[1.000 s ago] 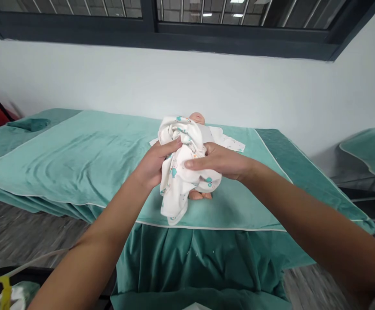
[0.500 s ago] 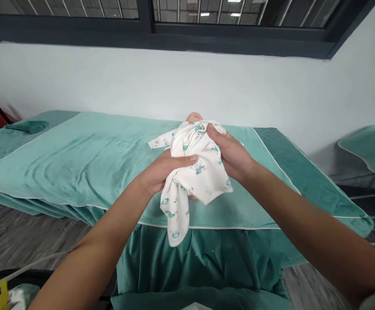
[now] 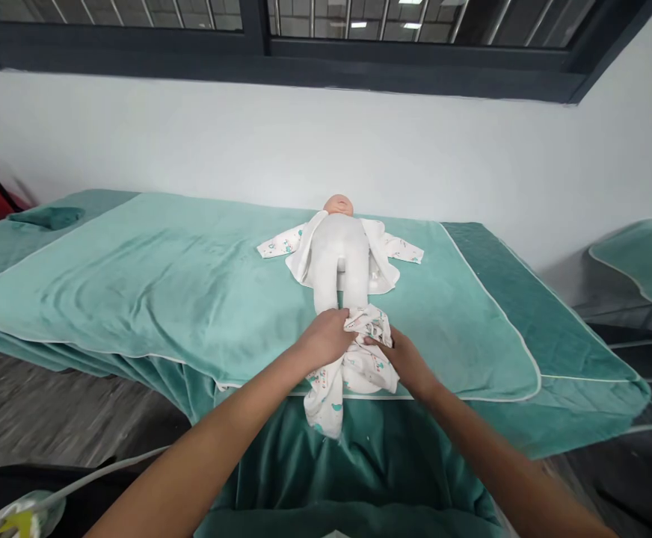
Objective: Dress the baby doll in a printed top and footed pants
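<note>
A baby doll [image 3: 340, 239] lies on its back, head toward the wall, its pale legs pointing at me. Its arms are in the printed sleeves of a white baby shirt [image 3: 379, 276], which is spread open at both sides. White printed baby pants [image 3: 368, 366] are bunched at the doll's feet, with one leg hanging over the bed's front edge. My left hand [image 3: 329, 340] is closed on the bunched cloth from the left. From the right, my right hand [image 3: 407, 362] grips the same pants. The doll's feet are hidden by the cloth and my fingers.
The bed [image 3: 578, 336] carries a light green blanket [image 3: 191, 276] over darker green covers. Behind it rise a white wall [image 3: 203, 142] and a dark-framed window [image 3: 281, 67]. A pale cord [image 3: 113, 465] and a bundle [image 3: 28, 515] are at lower left.
Both hands have come down from over the doll's body to its feet, carrying the pants, now gathered into a bunch. The doll's torso and legs are uncovered.
</note>
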`<state>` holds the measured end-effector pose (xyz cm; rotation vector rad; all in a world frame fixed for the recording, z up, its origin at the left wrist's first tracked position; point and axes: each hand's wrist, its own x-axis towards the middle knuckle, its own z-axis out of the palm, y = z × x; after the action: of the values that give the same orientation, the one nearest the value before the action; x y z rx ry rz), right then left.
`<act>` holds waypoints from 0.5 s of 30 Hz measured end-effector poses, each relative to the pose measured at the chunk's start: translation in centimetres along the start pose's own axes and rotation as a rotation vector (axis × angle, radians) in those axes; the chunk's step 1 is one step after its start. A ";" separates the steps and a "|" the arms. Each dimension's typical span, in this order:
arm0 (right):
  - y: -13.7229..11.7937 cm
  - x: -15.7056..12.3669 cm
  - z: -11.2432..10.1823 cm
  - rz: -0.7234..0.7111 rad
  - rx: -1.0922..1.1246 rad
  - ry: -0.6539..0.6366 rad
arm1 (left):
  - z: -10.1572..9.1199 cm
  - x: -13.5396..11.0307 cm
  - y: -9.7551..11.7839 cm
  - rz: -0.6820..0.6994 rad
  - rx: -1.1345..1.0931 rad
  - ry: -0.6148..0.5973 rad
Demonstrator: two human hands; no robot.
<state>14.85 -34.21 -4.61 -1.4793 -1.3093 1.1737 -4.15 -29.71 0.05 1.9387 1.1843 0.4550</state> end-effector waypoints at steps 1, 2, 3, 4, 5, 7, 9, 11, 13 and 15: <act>0.7 0.1 0.4 -0.031 -0.010 0.034 | 0.0 0.2 0.0 -0.010 0.064 -0.005; 1.2 0.2 0.8 -0.055 -0.011 0.063 | 0.0 0.3 0.1 -0.026 0.102 -0.007; 1.7 0.3 1.3 -0.071 -0.006 0.091 | -0.1 0.3 0.1 -0.039 0.117 -0.013; 2.2 0.4 1.7 -0.080 0.005 0.119 | -0.2 0.4 0.0 -0.047 0.112 -0.023; 2.5 0.4 2.1 -0.085 0.026 0.147 | -0.4 0.3 0.0 -0.047 0.092 -0.033; 3.0 0.3 2.7 -0.102 0.088 0.197 | -0.8 0.3 0.2 -0.027 0.024 -0.057; 3.3 0.5 3.0 -0.147 0.160 0.240 | -1.3 0.3 0.4 0.011 -0.080 -0.085; 3.4 1.0 2.9 -0.206 0.228 0.267 | -1.6 0.6 0.7 0.034 -0.279 -0.136; 3.3 1.9 2.6 -0.255 0.275 0.284 | -1.8 1.1 0.7 -0.011 -0.549 -0.203; 3.4 3.1 2.4 -0.299 0.249 0.266 | -1.9 2.0 0.5 -0.101 -0.775 -0.246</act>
<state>13.35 -31.52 -8.82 -1.1672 -1.1110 0.8759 -4.12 -27.28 1.47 1.2169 0.7772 0.5083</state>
